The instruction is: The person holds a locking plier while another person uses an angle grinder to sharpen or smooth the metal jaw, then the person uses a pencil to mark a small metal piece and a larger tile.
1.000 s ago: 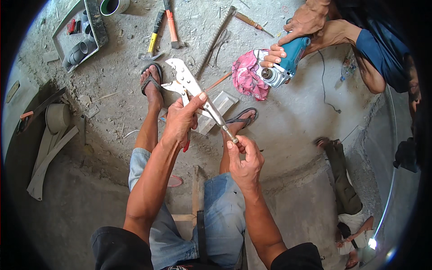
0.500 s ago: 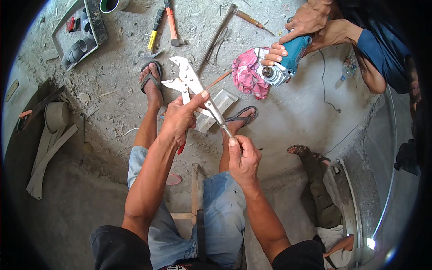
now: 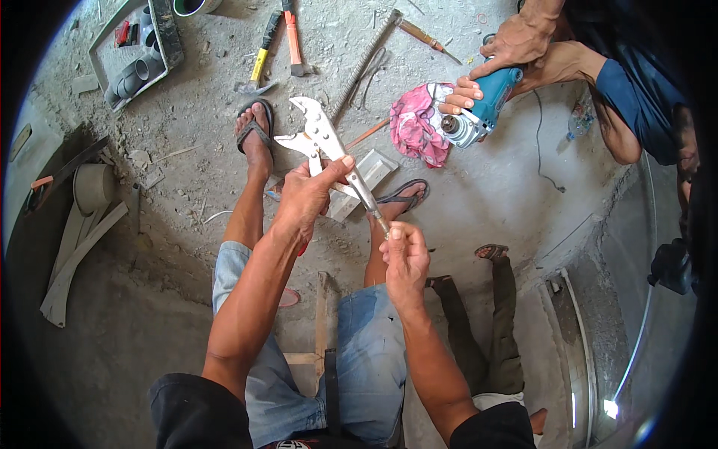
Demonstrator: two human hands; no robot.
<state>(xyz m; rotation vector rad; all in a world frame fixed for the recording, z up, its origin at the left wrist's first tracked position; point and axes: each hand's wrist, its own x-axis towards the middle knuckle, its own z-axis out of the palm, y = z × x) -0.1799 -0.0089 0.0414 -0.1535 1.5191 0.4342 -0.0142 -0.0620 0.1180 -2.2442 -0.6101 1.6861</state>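
A pair of silver locking pliers (image 3: 321, 133) is tilted above my feet, its jaws pointing up and left and parted. My left hand (image 3: 305, 196) is closed around the handles, thumb lying along the upper one. At the handle's lower end, the thumb and fingers of my right hand (image 3: 406, 258) pinch the adjusting screw (image 3: 384, 224). Something red peeks out below my left hand, mostly hidden. To the right, another person's two hands hold a teal angle grinder (image 3: 493, 101) beside a crumpled pink cloth (image 3: 419, 126).
Two hammers (image 3: 262, 63) and a wood-handled tool (image 3: 422, 36) lie on the dusty floor. A tray (image 3: 170, 45) holds grey pipe fittings at the upper left. A white rectangular box (image 3: 374, 170) rests between my feet. Another person (image 3: 505, 322) stands at the lower right.
The pliers have shifted slightly right and down. My right fingers have changed their hold at the screw end. The person at the lower right has stepped leftward.
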